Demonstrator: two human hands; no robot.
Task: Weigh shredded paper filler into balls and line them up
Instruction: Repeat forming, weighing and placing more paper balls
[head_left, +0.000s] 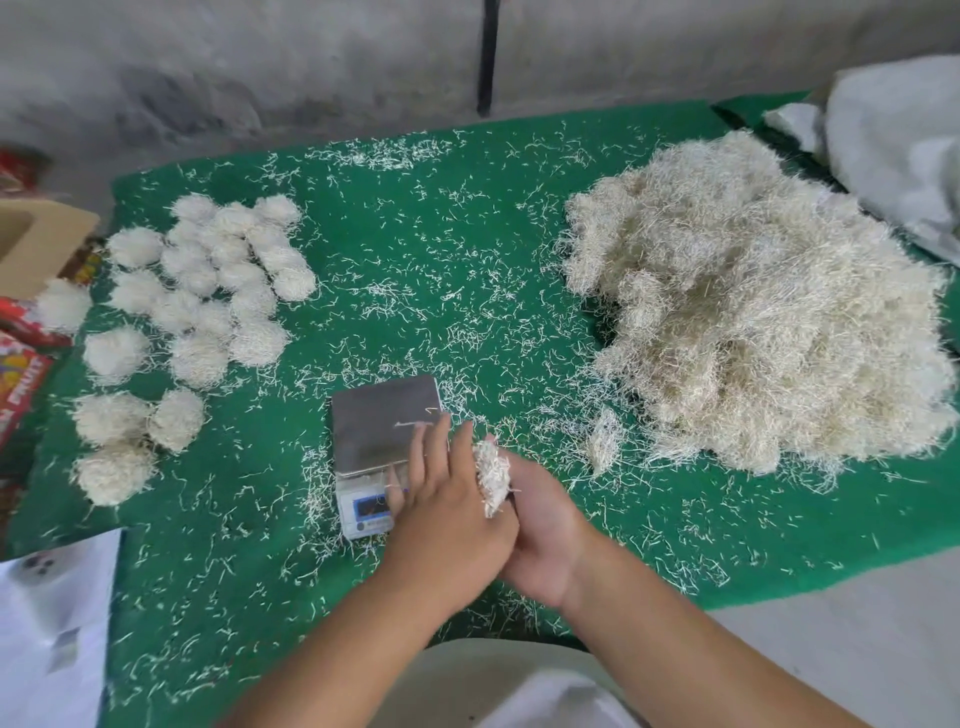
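- Your left hand lies flat on top, fingers straight and reaching over the near edge of the scale; your right hand sits palm-up beneath it, fingers hidden under the wad.
- Between the two palms you hold a small wad of shredded paper, pressed rather than pinched. It sticks out at the fingertip end, so I judge you are rolling it into a ball.
- The scale's steel plate carries only a few stray strands, and the wad is off it, just to its right. Whether this portion has been weighed cannot be told; the display is partly hidden under your left fingers.
- The big loose pile sits on your right, within easy reach for taking a fresh handful.
- The finished balls are grouped on the far left of the green surface, in rough rows, well apart from the pile so weighed and unweighed stock do not mix.
- A small loose tuft lies between scale and pile, possibly trimmed-off excess.
- Keep the palms pressed evenly; loose strands shed easily, as the scattered bits across the surface show.
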